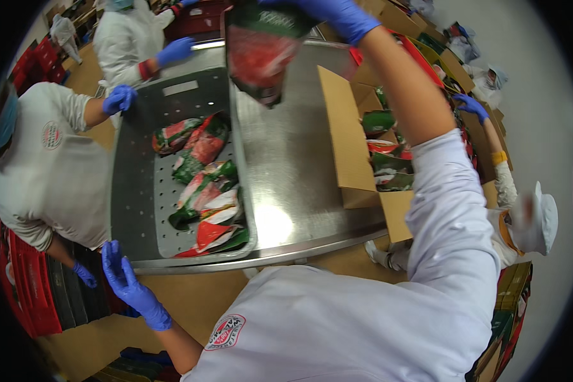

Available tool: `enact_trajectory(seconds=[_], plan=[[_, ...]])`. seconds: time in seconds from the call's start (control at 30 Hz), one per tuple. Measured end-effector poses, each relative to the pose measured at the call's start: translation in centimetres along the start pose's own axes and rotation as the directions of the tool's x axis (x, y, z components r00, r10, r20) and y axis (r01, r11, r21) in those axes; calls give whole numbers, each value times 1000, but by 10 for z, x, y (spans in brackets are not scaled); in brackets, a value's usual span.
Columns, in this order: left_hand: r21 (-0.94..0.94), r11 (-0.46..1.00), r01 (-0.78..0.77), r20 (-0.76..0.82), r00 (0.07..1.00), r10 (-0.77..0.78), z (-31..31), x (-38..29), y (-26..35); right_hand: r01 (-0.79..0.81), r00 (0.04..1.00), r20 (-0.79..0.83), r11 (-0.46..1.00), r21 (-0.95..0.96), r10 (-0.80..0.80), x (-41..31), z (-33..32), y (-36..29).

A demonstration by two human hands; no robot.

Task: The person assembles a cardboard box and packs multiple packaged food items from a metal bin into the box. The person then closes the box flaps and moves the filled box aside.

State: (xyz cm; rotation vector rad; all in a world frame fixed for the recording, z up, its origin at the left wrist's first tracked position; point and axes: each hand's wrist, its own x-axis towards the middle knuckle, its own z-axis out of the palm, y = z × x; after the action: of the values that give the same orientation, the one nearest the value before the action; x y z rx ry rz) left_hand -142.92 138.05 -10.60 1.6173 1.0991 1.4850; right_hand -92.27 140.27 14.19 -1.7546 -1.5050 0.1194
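High over the steel table, my gloved right hand grips the top of a green and red plastic bag of frozen meat, which hangs down, slightly blurred. My gloved left hand is raised beside the near left corner of a grey perforated crate, fingers apart and holding nothing. Several similar bags lie in the crate, mostly along its right side. On the right of the table stands a cardboard box with its flaps up, holding several upright bags; my right forearm passes over it.
A co-worker stands at the left, a gloved hand at the crate's rim; another stands beyond. Red crates are stacked at lower left. More people and boxes line the right side. The steel table has a raised near edge.
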Motion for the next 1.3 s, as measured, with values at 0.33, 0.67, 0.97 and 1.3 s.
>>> enact_trajectory(seconds=[0.33, 0.67, 0.97, 1.3], plan=[[-29, 997, -74, 90, 993, 77, 129, -60, 74, 165, 986, 79, 813, -558, -145, -72, -152, 156], [49, 999, -9, 214, 977, -1, 207, -133, 126, 98, 983, 180, 696, -711, 46, -155, -109, 378], [8, 1000, 29, 351, 936, -30, 241, -139, 131, 143, 935, 306, 599, -788, 179, -150, -125, 360], [23, 993, 119, 404, 907, -118, 254, -128, 111, 148, 927, 306, 537, -830, 218, -133, -80, 407]])
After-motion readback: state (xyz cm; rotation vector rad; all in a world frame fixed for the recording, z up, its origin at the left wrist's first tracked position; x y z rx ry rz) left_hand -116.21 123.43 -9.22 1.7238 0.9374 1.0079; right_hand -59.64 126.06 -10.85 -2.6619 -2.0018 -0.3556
